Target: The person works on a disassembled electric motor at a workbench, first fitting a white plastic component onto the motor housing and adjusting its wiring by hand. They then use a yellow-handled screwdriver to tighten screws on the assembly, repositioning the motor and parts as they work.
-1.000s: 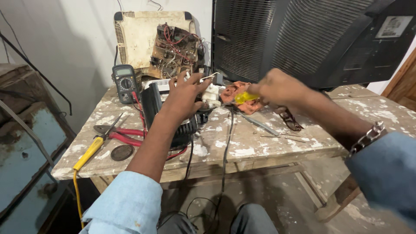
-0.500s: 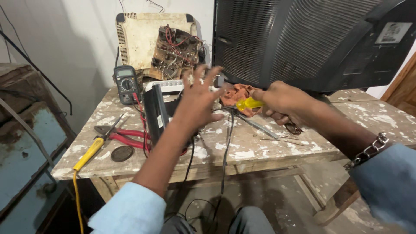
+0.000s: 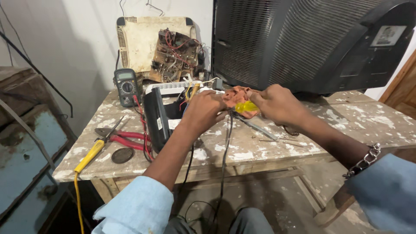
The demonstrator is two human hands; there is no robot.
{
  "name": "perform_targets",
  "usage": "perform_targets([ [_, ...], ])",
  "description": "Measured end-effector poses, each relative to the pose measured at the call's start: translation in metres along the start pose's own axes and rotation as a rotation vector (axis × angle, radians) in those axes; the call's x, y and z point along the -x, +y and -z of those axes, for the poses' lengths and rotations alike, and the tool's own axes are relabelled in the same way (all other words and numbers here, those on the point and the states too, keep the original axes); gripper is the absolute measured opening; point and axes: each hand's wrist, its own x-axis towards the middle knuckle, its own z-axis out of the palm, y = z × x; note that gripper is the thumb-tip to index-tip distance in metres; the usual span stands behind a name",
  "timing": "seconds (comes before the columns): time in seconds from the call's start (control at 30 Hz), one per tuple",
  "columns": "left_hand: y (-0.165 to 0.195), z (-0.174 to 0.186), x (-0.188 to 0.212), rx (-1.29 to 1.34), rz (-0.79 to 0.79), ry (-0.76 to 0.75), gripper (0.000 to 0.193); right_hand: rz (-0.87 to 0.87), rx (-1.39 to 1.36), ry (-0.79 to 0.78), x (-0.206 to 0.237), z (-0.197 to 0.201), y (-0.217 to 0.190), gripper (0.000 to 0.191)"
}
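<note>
My left hand (image 3: 203,109) rests on top of a small black electronic unit (image 3: 159,119) standing on the wooden table (image 3: 260,151), its fingers curled over wires near the unit's upper edge. My right hand (image 3: 277,103) grips a screwdriver with a yellow handle (image 3: 245,106); its metal shaft (image 3: 255,126) slants down to the right over the table. An orange cloth (image 3: 238,96) lies just behind both hands. Whether the left hand pinches a wire is hidden.
A multimeter (image 3: 126,86) leans at the back left. Red-handled pliers (image 3: 123,138), a yellow-handled tool (image 3: 90,156) and a dark round disc (image 3: 122,155) lie at left. An open circuit board chassis (image 3: 167,54) and a big dark television (image 3: 312,43) stand behind. Cables hang off the front edge.
My left hand dropped from spread fingers in the air onto the black unit. My right hand with the screwdriver drew in closer to the left hand.
</note>
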Motion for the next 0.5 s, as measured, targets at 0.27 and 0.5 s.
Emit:
perform_targets([
  [0.27, 0.007, -0.017, -0.005, -0.15, 0.055, -0.067, 0.011, 0.113, 0.033, 0.063, 0.001, -0.001, -0.008, 0.058],
  [0.5, -0.005, -0.026, -0.002, -0.16, 0.082, 0.034, 0.009, 0.677, 0.497, 0.256, 0.04, 0.016, -0.009, 0.053],
])
